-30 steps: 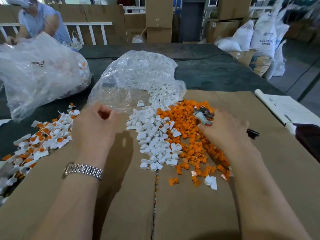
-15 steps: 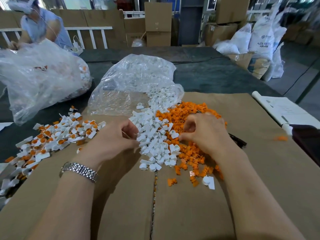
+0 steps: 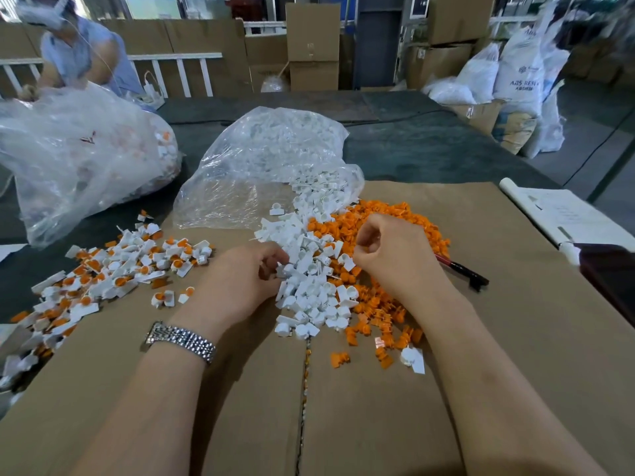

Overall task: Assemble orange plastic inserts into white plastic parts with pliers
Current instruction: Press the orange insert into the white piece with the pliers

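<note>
A heap of white plastic parts [image 3: 309, 269] lies mid-cardboard, with a pile of orange inserts [image 3: 388, 214] to its right. My left hand [image 3: 240, 283] is at the heap's left edge, fingertips curled and pinching a white part. My right hand [image 3: 395, 255] hovers over the orange pile with thumb and forefinger pinched together. The pliers [image 3: 460, 269] are held in its palm, and only the red-and-black handles stick out to the right. Whether the fingertips hold an insert is hidden.
Assembled white-and-orange pieces [image 3: 113, 269] are spread at the left. A clear bag of white parts [image 3: 268, 159] lies behind the heap, and a bigger bag [image 3: 79, 156] sits far left, handled by another person. Papers [image 3: 567, 214] lie at the right edge.
My left hand moved right from the assembled pile to the white heap. My right hand turned down and left over the orange inserts, so the pliers' jaws no longer show.
</note>
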